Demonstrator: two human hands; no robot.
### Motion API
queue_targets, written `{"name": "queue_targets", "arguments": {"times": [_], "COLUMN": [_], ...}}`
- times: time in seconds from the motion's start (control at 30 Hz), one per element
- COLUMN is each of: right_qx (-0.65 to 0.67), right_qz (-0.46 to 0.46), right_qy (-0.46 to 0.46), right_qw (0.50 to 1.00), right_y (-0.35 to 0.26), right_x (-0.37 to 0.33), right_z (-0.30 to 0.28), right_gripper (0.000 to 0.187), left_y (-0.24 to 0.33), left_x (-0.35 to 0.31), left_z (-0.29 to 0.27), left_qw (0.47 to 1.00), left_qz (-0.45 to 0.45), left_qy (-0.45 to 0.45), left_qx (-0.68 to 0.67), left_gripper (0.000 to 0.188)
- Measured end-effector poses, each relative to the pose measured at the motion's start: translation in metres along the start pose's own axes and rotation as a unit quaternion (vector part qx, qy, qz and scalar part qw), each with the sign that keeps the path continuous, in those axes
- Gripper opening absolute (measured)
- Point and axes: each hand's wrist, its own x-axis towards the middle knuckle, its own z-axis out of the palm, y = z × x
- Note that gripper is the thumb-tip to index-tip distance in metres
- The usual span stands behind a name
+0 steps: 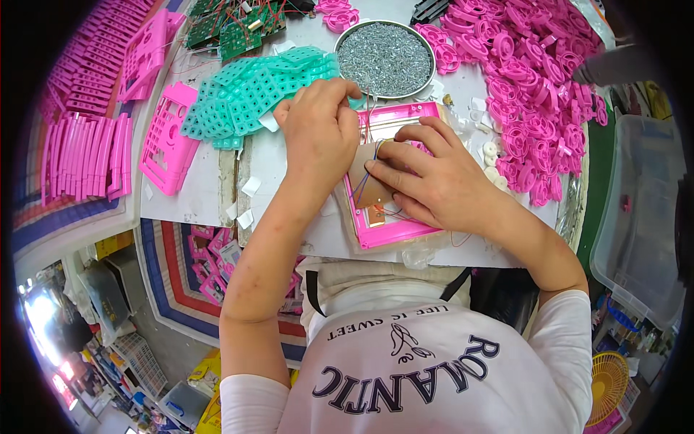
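Note:
Over the upper left of a pink plastic case is my left hand. Its fingers are curled into a pinch beside thin red wires and the teal rubber keypads; what its fingertips hold is hidden. My right hand is over the middle of the case. Its bent fingers and thumb hold a brown board there. Blue wires pass by its fingertips. Below the thumb, an orange wire joins a small copper-coloured piece in the case.
A round tin of small screws stands behind the case. Pink rings are heaped at the right. Green circuit boards lie at the back left, pink shells and stacked pink strips farther left. White pieces are scattered nearby.

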Motion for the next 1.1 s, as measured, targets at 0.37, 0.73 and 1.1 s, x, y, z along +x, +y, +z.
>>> {"name": "queue_targets", "arguments": {"times": [0.37, 0.73, 1.1], "right_qx": [0.054, -0.039, -0.187], "right_qz": [0.044, 0.136, 0.076], "right_qy": [0.152, 0.148, -0.067], "right_qw": [0.986, 0.979, 0.977], "right_y": [0.033, 0.027, 0.003], "right_x": [0.001, 0.008, 0.029], "right_z": [-0.011, -0.003, -0.016], "right_gripper": [0.047, 0.018, 0.011], "left_y": [0.013, 0.021, 0.021], "left_x": [-0.007, -0.007, -0.015], "left_z": [0.007, -0.004, 0.006], "left_qw": [0.982, 0.995, 0.997], "left_qz": [0.137, 0.005, 0.065], "left_qy": [0.070, -0.066, 0.006], "left_qx": [0.107, -0.079, 0.043], "left_gripper": [0.006, 0.006, 0.012]}}
